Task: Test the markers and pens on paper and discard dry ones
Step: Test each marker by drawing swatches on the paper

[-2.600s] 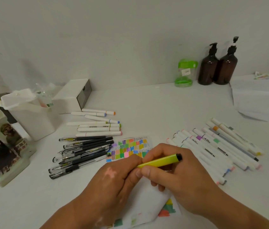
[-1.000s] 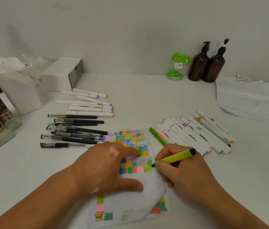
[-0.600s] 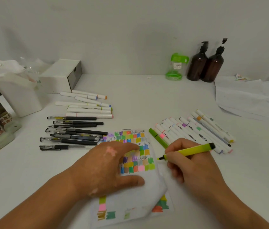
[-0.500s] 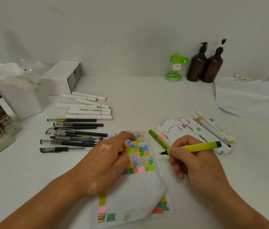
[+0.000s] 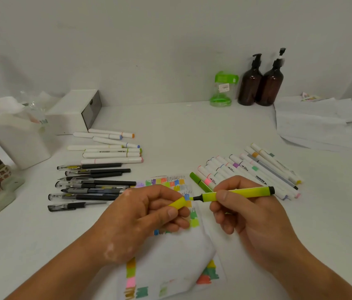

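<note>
Lifted off the swatch-covered test paper (image 5: pixel 170 256) it pressed flat a second ago, the left hand (image 5: pixel 140 215) now pinches a yellow-green cap (image 5: pixel 178 203) just short of the tip of the matching highlighter (image 5: pixel 242 192), gripped level above the sheet by the curled fingers of the right hand (image 5: pixel 250 215).

1. This is a desk for stationery work in a home or small office; which of the two cannot be told. A plain white table (image 5: pixel 181 131) stands against a bare white wall (image 5: pixel 149 50).
2. Writing supplies cover it: rows of white-barrelled markers (image 5: pixel 257 172), black gel pens (image 5: pixel 97 182), a sheet of paper filled with colour swatches (image 5: pixel 170 258), and a loose stack of papers (image 5: pixel 313 124).
3. Household items line the back: two amber pump bottles (image 5: pixel 249 87), a green-lidded clear jar (image 5: pixel 222 89), a white box (image 5: pixel 71 113) and a bag-lined white bin (image 5: pixel 17 139).
</note>
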